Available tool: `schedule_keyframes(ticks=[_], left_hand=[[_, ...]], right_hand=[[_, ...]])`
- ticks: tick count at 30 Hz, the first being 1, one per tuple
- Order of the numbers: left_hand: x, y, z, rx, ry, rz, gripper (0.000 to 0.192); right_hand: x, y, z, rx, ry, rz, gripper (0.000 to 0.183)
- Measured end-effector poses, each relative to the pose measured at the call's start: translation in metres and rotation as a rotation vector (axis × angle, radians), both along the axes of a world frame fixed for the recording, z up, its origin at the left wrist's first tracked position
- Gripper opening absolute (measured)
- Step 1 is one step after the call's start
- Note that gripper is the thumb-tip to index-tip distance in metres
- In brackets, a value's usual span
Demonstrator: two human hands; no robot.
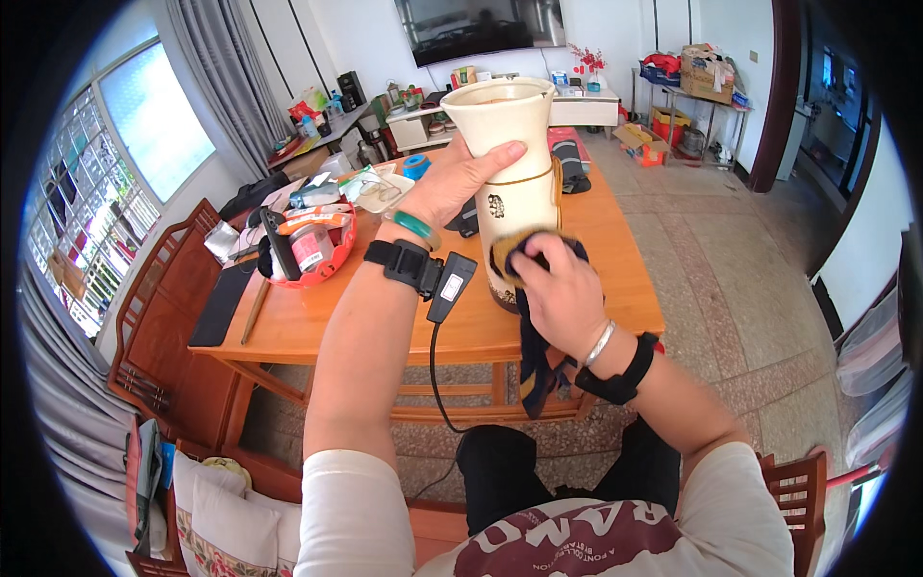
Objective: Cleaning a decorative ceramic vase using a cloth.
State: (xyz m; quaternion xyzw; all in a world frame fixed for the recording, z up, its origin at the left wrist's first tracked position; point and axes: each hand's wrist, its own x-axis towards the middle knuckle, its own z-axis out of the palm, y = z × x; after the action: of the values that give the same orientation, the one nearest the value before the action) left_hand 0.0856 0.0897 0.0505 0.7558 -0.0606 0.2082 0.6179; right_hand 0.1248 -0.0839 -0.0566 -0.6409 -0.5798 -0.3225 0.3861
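Observation:
A tall cream ceramic vase (pixel 525 205) with a flared, chipped rim is in front of me over the wooden table (pixel 389 328). Brown cord (pixel 515 182) circles its neck, and a dark printed emblem marks its side. My left hand (pixel 461 177) grips the neck from the left, thumb across the front. Bunched in my right hand (pixel 566 299) is a navy and mustard cloth (pixel 532 360), pressed to the vase's lower body. The cloth's loose end hangs past the table's front edge. Whether the vase's base rests fully on the table is unclear.
A red plastic basket (pixel 317 274) full of small items sits left on the table, near a white tray (pixel 396 189) with eyeglasses. Blue tape (pixel 416 166) and a dark folded item (pixel 571 167) lie farther back. A cable (pixel 434 382) hangs from my left wrist strap.

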Motion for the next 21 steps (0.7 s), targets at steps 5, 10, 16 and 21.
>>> schedule_keyframes(ticks=[5,10,16,21], left_hand=[[0.002,0.005,0.002,0.032,-0.014,0.002,0.063],[-0.004,0.002,0.003,0.048,0.012,0.016,0.065],[-0.001,-0.008,0.004,0.052,0.009,0.031,0.067],[-0.003,0.0,0.005,0.066,0.017,-0.003,0.065]], right_hand=[[0.006,0.015,0.066,0.112,-0.077,-0.043,0.026],[-0.001,0.013,0.032,-0.036,-0.144,-0.1,0.028],[-0.007,-0.002,-0.017,-0.281,-0.109,-0.026,0.029],[-0.004,0.015,0.045,0.031,-0.092,-0.056,0.029]])
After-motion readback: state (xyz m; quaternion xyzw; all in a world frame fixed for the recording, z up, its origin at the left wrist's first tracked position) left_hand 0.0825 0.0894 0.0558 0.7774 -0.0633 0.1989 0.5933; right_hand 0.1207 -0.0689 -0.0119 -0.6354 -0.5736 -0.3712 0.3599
